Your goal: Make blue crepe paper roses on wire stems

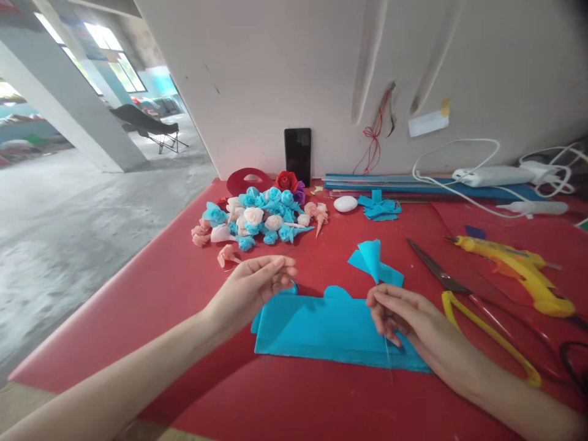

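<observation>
In my right hand, thumb and fingers pinch the narrow tip of a blue crepe paper cone. A thin pale wire or thread hangs below those fingers. My left hand is raised to the left with thumb and fingertips pressed together; whatever they hold, if anything, is too small to make out. Under both hands lies a folded stack of blue crepe paper. Just behind the cone rest blue paper pieces. Beyond my left hand is a pile of blue, pink and white paper roses.
Large scissors and a yellow glue gun lie to the right. At the back are a white egg-shaped object, blue paper strips, a phone leaning upright, and a white power strip with loose cables.
</observation>
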A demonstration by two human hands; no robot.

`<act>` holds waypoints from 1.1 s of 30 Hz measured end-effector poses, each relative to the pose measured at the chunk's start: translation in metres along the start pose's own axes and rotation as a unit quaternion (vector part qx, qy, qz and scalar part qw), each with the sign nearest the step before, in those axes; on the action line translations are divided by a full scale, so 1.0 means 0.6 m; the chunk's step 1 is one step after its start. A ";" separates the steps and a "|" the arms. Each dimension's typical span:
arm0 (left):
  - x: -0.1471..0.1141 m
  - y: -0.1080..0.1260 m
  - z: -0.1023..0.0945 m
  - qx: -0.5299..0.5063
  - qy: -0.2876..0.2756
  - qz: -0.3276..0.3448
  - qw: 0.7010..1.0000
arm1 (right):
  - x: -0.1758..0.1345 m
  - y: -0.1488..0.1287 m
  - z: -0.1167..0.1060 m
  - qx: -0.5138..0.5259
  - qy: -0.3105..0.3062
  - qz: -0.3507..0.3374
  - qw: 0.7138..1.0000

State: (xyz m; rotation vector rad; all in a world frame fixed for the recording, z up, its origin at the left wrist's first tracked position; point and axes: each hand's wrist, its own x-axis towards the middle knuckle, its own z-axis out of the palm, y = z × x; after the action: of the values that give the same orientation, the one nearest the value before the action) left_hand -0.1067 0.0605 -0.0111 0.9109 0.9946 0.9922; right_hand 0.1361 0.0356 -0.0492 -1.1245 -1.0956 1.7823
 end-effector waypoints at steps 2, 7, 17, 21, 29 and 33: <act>-0.007 0.013 0.027 -0.035 -0.033 -0.009 0.999 | 0.001 0.000 0.001 0.001 0.003 0.000 1.000; -0.026 0.048 0.102 -0.146 -0.154 -0.004 0.977 | 0.002 -0.002 0.003 -0.009 0.012 -0.007 1.000; -0.019 0.048 0.137 -0.201 -0.224 -0.007 0.954 | 0.000 -0.004 0.006 -0.015 0.021 -0.014 1.000; -0.018 0.047 0.134 -0.199 -0.221 0.002 0.955 | -0.001 -0.006 0.005 -0.019 0.023 -0.011 0.999; -0.014 0.038 0.131 -0.214 -0.246 0.006 0.945 | -0.002 -0.011 0.008 -0.032 0.016 -0.004 0.999; -0.015 0.033 0.131 -0.226 -0.261 -0.001 0.939 | 0.000 -0.013 0.007 -0.030 0.014 -0.005 0.999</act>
State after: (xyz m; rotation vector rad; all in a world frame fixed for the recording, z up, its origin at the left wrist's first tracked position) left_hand -0.0390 0.0457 0.0319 0.7250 0.2978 0.8615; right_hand 0.1332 0.0374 -0.0412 -1.1735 -1.1432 1.7306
